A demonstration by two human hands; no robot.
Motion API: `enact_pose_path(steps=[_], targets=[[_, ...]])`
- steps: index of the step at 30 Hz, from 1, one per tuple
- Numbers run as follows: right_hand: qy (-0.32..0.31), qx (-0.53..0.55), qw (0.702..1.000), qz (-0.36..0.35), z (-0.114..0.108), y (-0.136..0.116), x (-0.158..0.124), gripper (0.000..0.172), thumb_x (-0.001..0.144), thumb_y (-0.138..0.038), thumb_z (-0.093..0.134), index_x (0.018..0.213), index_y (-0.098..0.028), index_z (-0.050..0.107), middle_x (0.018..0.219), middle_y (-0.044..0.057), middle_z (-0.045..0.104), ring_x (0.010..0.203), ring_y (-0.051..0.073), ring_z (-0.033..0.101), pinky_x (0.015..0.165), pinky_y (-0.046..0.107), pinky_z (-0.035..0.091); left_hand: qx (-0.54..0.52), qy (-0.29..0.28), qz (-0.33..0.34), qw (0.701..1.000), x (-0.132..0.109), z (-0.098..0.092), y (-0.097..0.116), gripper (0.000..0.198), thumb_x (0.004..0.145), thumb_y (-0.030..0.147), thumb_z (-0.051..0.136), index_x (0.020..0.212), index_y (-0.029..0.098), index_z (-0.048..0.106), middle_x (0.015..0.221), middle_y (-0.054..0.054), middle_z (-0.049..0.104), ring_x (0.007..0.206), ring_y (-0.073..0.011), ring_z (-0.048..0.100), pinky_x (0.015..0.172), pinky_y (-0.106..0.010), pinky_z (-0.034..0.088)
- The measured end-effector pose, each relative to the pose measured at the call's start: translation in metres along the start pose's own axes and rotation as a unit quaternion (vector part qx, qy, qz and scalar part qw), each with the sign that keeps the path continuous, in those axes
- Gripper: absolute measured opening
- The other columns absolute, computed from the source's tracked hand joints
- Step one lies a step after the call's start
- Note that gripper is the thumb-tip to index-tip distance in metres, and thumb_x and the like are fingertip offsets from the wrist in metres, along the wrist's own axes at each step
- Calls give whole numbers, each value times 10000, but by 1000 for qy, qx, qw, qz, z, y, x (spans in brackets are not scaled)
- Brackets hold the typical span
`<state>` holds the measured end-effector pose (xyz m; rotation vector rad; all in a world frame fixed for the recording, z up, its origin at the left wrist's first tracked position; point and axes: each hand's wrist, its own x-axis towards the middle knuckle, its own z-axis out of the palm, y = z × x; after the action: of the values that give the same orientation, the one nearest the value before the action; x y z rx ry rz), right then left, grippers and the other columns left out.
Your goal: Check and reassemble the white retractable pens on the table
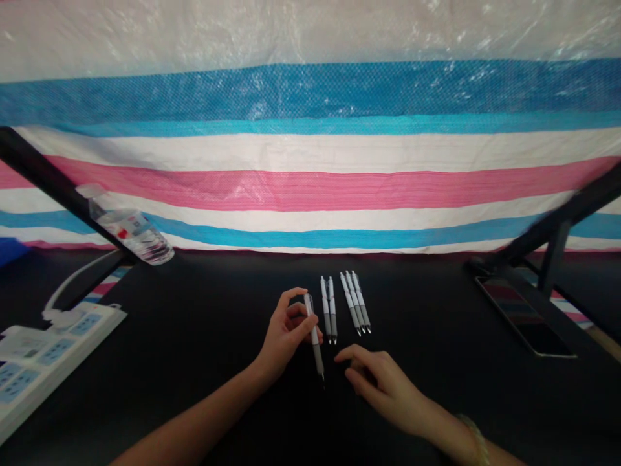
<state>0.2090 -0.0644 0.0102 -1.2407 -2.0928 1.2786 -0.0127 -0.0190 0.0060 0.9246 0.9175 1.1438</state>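
Observation:
My left hand (291, 330) grips a white-and-grey ballpoint pen (314, 336), its tip pointing down towards me and its clicker end near my index finger. To the right of it lies a pair of similar pens (328, 307) side by side on the black table. A little further right, a group of three matching pens (355, 301) lies close together, slightly slanted. My right hand (376, 382) hovers just below these pens with nothing in it, thumb and index finger apart and the other fingers curled.
At the left stands a white power strip (87, 349) with a plug and cable. A clear water bottle (136, 233) leans by a black bar (53, 184). A dark phone (524, 317) lies at the right, near another black support (553, 239). Behind the table (194, 310) hangs a striped plastic sheet (310, 188).

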Motion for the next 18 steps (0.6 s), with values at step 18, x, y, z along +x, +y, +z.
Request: enact_pose_path(steps=[18], targets=[[13,-5,1000,-20,0,2,-2,249,1020,-293,466,1150,-207,659,660,-50,536,578,127,490,577,242,344,186,8,40,982,41,-3,15,595,814,289,737,1339,234,463,740,64,613,653,-153,671,562,-246,577]])
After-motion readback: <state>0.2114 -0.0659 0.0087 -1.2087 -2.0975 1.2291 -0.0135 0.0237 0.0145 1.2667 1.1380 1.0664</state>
